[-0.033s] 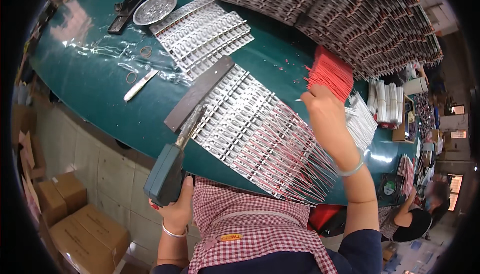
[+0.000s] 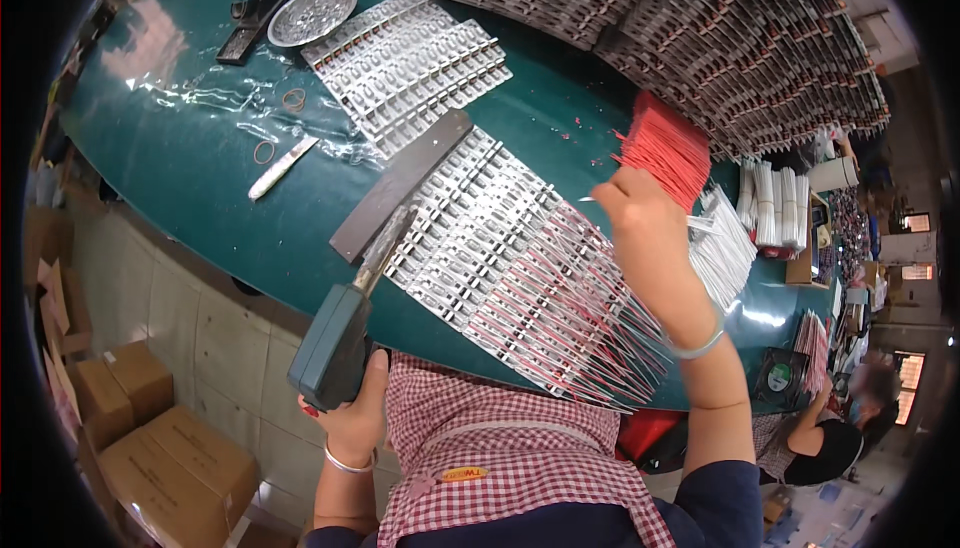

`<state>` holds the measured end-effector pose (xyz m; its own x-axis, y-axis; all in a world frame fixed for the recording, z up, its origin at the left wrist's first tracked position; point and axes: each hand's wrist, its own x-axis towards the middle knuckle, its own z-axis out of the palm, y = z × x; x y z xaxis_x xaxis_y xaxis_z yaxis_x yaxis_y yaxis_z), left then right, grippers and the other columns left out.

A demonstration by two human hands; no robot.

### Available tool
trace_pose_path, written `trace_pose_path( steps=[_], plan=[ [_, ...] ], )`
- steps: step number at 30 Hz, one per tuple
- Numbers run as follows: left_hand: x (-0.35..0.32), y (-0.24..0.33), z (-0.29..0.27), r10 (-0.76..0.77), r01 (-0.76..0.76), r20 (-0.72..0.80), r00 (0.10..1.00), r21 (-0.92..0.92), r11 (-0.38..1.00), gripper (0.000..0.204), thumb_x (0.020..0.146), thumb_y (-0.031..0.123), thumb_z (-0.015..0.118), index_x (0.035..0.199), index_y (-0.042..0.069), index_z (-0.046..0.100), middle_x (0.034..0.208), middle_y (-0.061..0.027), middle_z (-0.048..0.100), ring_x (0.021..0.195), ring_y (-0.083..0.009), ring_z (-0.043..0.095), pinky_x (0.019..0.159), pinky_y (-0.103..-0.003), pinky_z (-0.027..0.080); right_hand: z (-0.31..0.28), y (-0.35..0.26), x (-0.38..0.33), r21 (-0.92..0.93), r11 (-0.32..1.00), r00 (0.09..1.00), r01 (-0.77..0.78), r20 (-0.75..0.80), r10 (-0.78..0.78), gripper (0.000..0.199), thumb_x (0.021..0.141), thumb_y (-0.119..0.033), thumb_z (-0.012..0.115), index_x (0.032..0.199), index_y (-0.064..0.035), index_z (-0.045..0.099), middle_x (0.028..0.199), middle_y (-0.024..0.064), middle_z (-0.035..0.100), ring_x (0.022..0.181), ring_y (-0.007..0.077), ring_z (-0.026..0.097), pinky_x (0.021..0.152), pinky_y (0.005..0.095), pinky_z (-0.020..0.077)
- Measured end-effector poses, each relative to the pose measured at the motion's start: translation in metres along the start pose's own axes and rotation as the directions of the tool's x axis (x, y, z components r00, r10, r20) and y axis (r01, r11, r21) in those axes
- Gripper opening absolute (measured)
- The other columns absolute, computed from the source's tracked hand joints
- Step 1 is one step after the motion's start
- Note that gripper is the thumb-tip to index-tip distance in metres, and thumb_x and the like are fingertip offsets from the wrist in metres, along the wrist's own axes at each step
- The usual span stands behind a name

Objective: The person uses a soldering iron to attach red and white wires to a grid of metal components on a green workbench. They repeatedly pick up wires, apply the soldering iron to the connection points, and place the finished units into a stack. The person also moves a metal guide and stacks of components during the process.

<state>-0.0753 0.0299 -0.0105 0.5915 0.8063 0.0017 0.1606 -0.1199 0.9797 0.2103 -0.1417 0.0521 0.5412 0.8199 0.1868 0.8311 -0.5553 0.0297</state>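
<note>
Apparently wire pick-up is in hand: right hand point(image 2: 640, 210), right of centre, is at the bundle of red wires point(image 2: 668, 148), fingers curled nearly together; cannot tell whether a wire is gripped. Left hand point(image 2: 352, 422), lower left, is wrapped round a teal soldering gun point(image 2: 332, 343). Next move likely calls for singling out one wire. Metal strips point(image 2: 455, 213), mid-frame: silvery, ridged, in close rows; lower-right rows carry attached-looking leads point(image 2: 560, 313), ends loose, crossing.

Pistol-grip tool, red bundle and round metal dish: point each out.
Pistol-grip tool point(image 2: 331, 341), head view: middle of its body.
Red bundle point(image 2: 664, 148), head view: middle strands.
Round metal dish point(image 2: 285, 42), head view: lower rim.
</note>
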Motion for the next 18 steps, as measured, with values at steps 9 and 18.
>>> trace_pose_path(
  steps=[9, 18],
  plan=[
    [0.007, -0.003, 0.002, -0.011, 0.008, 0.102, 0.995, 0.028, 1.0, 0.032, 0.083, -0.006, 0.067, 0.114, -0.003, 0.062, 0.084, -0.0062, 0.062, 0.056, -0.0072, 0.052, 0.049, -0.021, 0.041, 0.051, -0.078, 0.006, 0.418, 0.906, 0.969, 0.07, -0.242, 0.037, 0.027, 0.068, 0.005, 0.061, 0.093, -0.0024, 0.067, 0.084, 0.0075, 0.058, 0.079, 0.0244, 0.058, 0.064, 0.0348, 0.0497],
    [0.013, 0.007, 0.012, -0.082, 0.084, 0.109, 0.991, -0.01, 0.996, 0.021, 0.076, 0.001, 0.076, 0.096, -0.004, 0.069, 0.084, -0.0109, 0.07, 0.071, -0.0135, 0.065, 0.064, -0.027, 0.052, 0.073, -0.089, 0.0, 0.435, 0.898, 0.96, 0.066, -0.273, 0.062, 0.029, 0.067, 0.006, 0.061, 0.096, 0.0004, 0.066, 0.088, 0.0088, 0.061, 0.08, 0.0249, 0.058, 0.065, 0.0346, 0.05]
  ],
)
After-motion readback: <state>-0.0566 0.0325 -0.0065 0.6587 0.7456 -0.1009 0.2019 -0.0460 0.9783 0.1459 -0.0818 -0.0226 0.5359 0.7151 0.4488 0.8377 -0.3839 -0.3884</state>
